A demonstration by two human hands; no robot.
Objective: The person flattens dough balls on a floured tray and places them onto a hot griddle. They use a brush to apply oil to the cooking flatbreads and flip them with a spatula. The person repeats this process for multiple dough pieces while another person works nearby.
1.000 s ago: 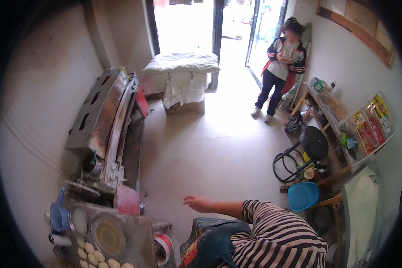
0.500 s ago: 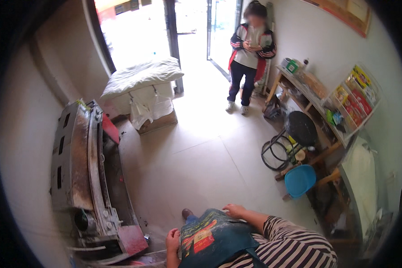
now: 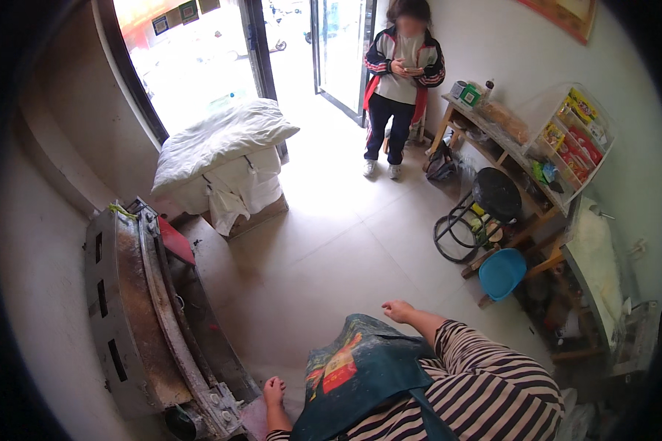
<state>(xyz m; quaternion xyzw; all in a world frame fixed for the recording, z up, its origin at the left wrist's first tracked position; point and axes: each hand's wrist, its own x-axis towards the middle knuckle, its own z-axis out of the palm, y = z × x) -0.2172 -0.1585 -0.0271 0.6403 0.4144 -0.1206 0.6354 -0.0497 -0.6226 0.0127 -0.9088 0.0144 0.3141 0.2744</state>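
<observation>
My left hand [image 3: 273, 392] hangs low beside the dark green apron [image 3: 375, 386], its fingers loosely bent and nothing seen in them. On the apron's other side, my right hand [image 3: 399, 312] reaches out over the tiled floor, loosely open and holding nothing visible. Neither hand touches any object. The apron has a red and yellow print and pale smudges, and covers a striped shirt [image 3: 485, 367]. To the left of my left hand stands a long, rusty metal machine [image 3: 136, 294] with dark slots.
A person [image 3: 401, 88] stands by the glass door [image 3: 338, 59], both hands around a small object. White bedding [image 3: 224, 140] lies on a box at left. Along the right are a black stool [image 3: 496, 192], a blue basin [image 3: 502, 274], a wooden table [image 3: 485, 121] and a rack of packets [image 3: 577, 140].
My view has shifted, and the floor, stool and basin sit differently in it. My right hand has swung outward, away from the apron; my left hand stays low beside it.
</observation>
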